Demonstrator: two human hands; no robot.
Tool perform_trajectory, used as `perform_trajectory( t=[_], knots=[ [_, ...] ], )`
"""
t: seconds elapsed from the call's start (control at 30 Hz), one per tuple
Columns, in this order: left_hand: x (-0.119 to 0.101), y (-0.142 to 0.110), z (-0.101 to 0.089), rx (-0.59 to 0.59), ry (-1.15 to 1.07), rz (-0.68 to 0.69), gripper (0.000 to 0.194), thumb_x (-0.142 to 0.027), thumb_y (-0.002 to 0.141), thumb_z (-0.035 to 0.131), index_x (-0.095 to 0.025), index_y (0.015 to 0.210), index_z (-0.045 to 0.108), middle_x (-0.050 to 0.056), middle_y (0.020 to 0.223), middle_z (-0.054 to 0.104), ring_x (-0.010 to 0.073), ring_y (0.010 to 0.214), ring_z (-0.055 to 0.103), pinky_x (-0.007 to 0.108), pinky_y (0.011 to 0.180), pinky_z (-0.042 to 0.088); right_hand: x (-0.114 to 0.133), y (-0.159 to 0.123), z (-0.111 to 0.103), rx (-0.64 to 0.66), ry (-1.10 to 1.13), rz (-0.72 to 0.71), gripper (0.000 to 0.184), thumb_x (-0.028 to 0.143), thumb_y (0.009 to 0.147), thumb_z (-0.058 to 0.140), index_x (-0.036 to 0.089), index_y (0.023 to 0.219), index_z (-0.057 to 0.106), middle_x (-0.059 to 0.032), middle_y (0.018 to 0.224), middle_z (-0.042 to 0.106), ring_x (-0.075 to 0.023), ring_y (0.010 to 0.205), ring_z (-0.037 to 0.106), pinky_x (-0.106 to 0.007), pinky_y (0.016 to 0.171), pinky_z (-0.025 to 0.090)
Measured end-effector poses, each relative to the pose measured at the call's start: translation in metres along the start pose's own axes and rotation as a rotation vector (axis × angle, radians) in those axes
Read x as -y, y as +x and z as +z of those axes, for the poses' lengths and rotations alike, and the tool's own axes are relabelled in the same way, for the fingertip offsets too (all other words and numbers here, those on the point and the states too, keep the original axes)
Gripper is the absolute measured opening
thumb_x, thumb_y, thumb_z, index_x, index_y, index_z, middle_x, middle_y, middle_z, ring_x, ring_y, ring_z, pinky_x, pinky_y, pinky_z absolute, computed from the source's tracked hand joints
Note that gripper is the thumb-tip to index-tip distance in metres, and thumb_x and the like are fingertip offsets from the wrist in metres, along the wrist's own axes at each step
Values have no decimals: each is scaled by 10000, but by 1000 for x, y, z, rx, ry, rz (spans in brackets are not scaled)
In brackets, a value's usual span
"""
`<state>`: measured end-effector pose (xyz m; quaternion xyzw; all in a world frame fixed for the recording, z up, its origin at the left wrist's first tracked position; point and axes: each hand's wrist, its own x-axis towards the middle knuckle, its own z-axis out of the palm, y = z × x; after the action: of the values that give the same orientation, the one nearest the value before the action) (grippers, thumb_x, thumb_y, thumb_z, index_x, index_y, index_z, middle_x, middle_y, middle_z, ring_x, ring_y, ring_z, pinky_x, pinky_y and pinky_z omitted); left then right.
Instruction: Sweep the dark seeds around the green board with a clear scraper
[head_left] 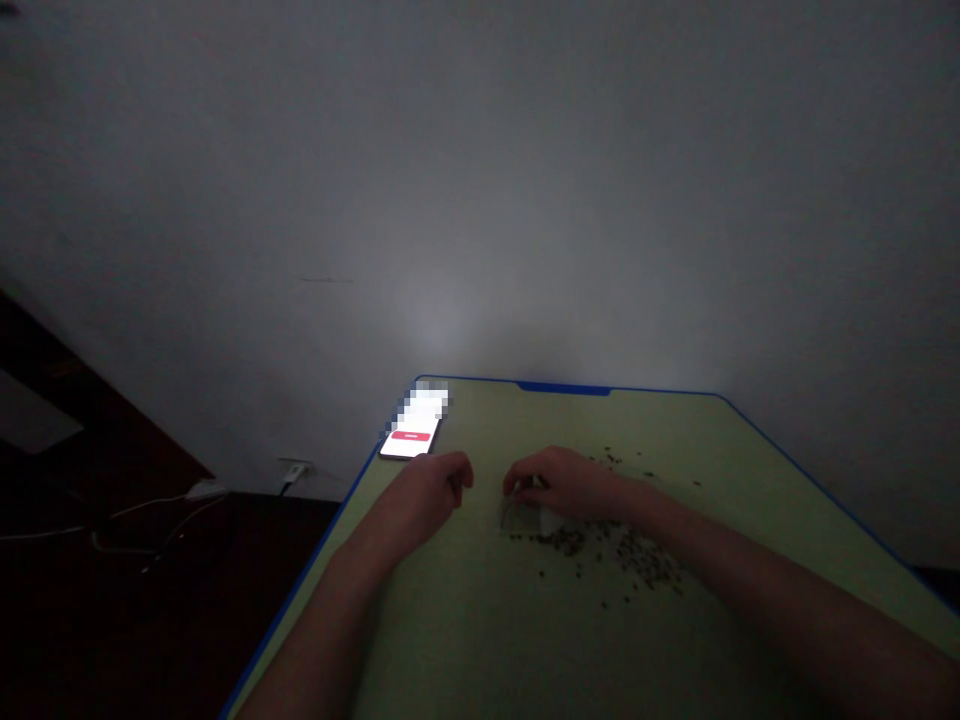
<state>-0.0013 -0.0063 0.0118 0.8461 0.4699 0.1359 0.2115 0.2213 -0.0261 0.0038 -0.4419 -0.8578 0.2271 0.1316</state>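
My right hand [562,482] is low over the table, its thumb and fingers closed on the top of a small see-through plastic bag [521,518]. The dim light blurs the bag's outline. Small dark bits like seeds or beans [562,541] lie scattered beside the bag and under my right wrist. To the left, my left hand [442,488] hovers just in front of the phone with its fingers curled inward. Whatever its fingertips may hold is hidden. A gap separates the two hands.
The phone [412,420] lies at the table's far left corner, its screen bright. A pale tabletop [465,620] with blue edging stands against a grey wall [525,200]. A plug [297,474] and white cables [161,500] are at the lower left.
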Motion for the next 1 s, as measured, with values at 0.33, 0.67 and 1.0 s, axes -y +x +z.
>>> perform_trajectory(
  t=[0.33,0.67,1.0],
  knots=[
    [-5,-1,-3,3,30,4,271,-73,682,382,-171,789,611,20,665,624,120,592,522,222,534,316,18,-53,-20,-252,34,202,207,287,840,494,218,970,639,-9,734,663,-131,614,566,-240,586,409],
    [-8,-1,-2,4,49,17,279,-82,698,374,-177,814,610,20,675,624,124,603,525,231,551,326,8,-163,17,-298,69,491,233,392,855,460,279,929,650,-27,865,688,-213,808,631,-341,702,495],
    [-7,1,-1,11,49,31,284,-90,688,363,-175,801,609,27,665,624,133,599,530,236,541,323,20,-149,28,-278,42,517,237,340,862,432,259,948,638,-36,940,691,-205,813,637,-328,713,489]
  ],
)
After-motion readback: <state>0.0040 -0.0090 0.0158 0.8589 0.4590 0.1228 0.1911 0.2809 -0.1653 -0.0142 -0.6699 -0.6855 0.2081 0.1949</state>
